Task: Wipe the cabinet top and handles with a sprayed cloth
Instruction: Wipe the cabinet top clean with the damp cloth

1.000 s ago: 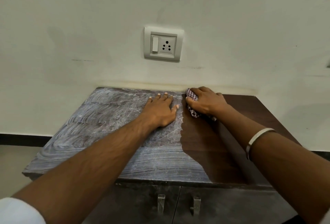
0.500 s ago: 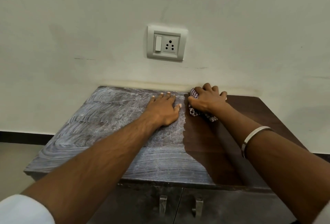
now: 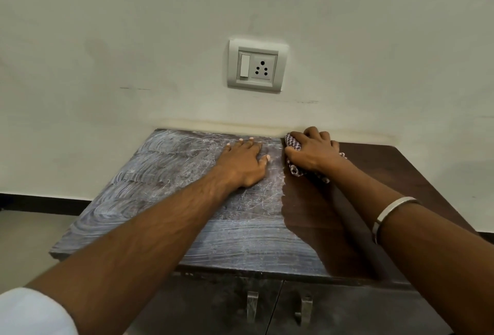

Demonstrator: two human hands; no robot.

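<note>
The dark wooden cabinet top (image 3: 160, 190) is dusty and streaked grey on its left part; its right part (image 3: 401, 174) is wiped dark brown. My right hand (image 3: 312, 150) grips a bunched checked cloth (image 3: 294, 170) and presses it on the top at the back edge, by the wall. My left hand (image 3: 244, 163) lies flat, fingers straight, on the dusty part just left of the cloth. Two metal handles, the left handle (image 3: 252, 305) and the right handle (image 3: 303, 310), hang on the doors below the front edge.
A pale wall rises right behind the cabinet, with a switch and socket plate (image 3: 256, 65) above the hands. Floor and a dark skirting strip (image 3: 40, 201) show to the left. A metal bangle (image 3: 393, 209) sits on my right forearm.
My right hand has slid the cloth away from me to the back edge by the wall. My left hand stays flat in the same spot.
</note>
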